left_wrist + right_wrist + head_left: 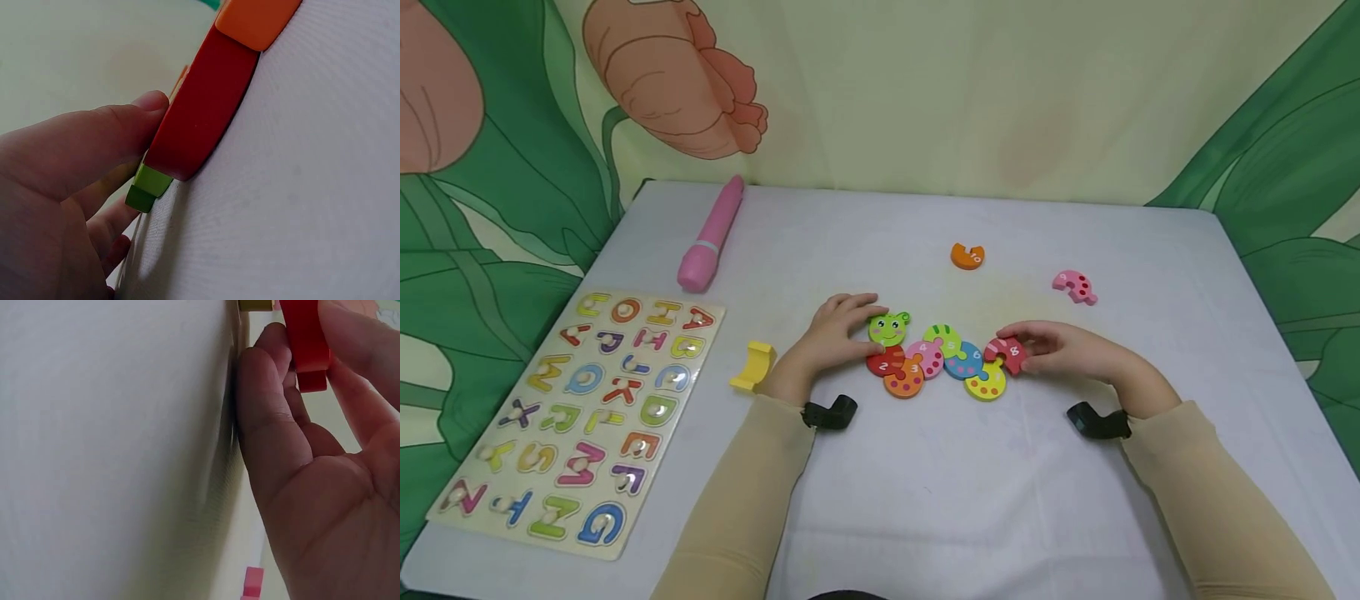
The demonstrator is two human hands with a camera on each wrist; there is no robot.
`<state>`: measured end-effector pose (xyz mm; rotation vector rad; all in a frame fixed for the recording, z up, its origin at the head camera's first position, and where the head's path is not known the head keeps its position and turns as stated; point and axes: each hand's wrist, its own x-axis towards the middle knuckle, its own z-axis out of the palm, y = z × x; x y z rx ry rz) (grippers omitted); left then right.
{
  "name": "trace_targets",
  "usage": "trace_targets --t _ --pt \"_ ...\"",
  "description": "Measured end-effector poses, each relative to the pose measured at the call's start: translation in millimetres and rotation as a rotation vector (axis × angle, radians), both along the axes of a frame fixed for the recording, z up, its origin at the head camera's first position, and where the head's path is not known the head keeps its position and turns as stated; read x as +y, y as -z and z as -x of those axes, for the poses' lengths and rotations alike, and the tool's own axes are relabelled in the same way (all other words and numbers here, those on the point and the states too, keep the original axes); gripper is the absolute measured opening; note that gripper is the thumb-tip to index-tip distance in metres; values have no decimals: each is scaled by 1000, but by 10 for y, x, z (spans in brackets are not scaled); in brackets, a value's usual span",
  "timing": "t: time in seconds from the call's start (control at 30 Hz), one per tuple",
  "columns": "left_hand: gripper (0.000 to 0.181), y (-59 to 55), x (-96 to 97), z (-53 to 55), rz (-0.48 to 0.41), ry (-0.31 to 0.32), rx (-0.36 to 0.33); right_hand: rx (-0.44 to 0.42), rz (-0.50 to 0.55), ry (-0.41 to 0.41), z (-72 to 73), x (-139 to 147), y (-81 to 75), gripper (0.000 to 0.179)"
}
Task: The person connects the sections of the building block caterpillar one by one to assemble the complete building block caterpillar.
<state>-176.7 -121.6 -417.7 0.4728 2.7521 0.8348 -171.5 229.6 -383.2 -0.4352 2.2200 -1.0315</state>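
Observation:
A wooden caterpillar puzzle lies on the white cloth, its green smiling head piece (887,330) at the left end. My left hand (826,340) rests against that end, thumb on the red piece (203,106) and fingers extended beside the head. From there orange (904,380), pink (927,360), green (943,340), blue (964,363) and yellow (987,385) pieces link up in a wavy row. At the right end, my right hand (1067,354) pinches a red striped piece (306,340) between thumb and fingers, right at the yellow piece's edge.
Beyond the row lie a loose orange piece (967,257) and a loose pink piece (1075,287). Left of my left hand is a yellow curved block (753,367). A letter-puzzle board (647,487) and a pink toy microphone (711,237) occupy the table's left side.

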Motion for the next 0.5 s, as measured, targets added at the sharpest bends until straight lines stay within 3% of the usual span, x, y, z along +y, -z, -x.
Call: trace_targets --t 0.1,0.33,0.5 --pt "57 3 6 -2 -4 -4 0 11 -14 -26 -7 -16 3 53" --pt "57 16 3 3 -6 -5 6 134 -83 -50 -26 -61 -4 49" --pt "57 15 2 3 -8 -8 5 130 -99 -30 -33 -58 -2 50"
